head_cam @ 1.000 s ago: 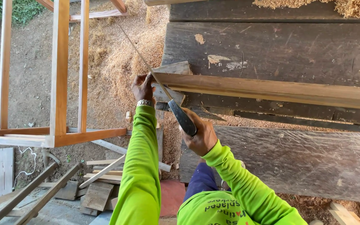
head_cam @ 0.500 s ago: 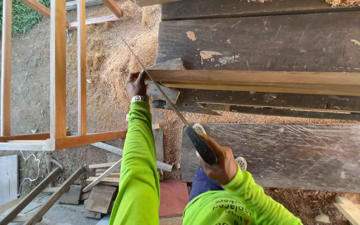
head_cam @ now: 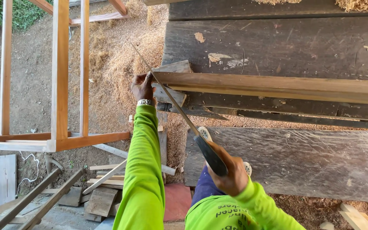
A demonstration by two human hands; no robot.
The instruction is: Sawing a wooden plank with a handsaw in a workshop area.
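My right hand (head_cam: 230, 169) grips the dark handle of a hand saw (head_cam: 171, 99), whose thin blade runs up and left across the end of a long light wooden plank (head_cam: 277, 86). My left hand (head_cam: 142, 86), with a wristwatch on the wrist, holds the left end of that plank where the blade crosses it. The plank lies across dark weathered boards (head_cam: 277, 47). Both arms are in bright green sleeves.
A wooden frame (head_cam: 60, 85) of upright and cross pieces stands to the left. Sawdust (head_cam: 116, 55) covers the ground beyond it. Offcuts and scrap boards (head_cam: 99, 191) lie at bottom left. A wide grey board (head_cam: 303, 162) lies below the plank, and my foot shows by its left edge.
My right hand has drawn the saw back toward me, so the handle sits lower. My left hand stays on the plank's end.
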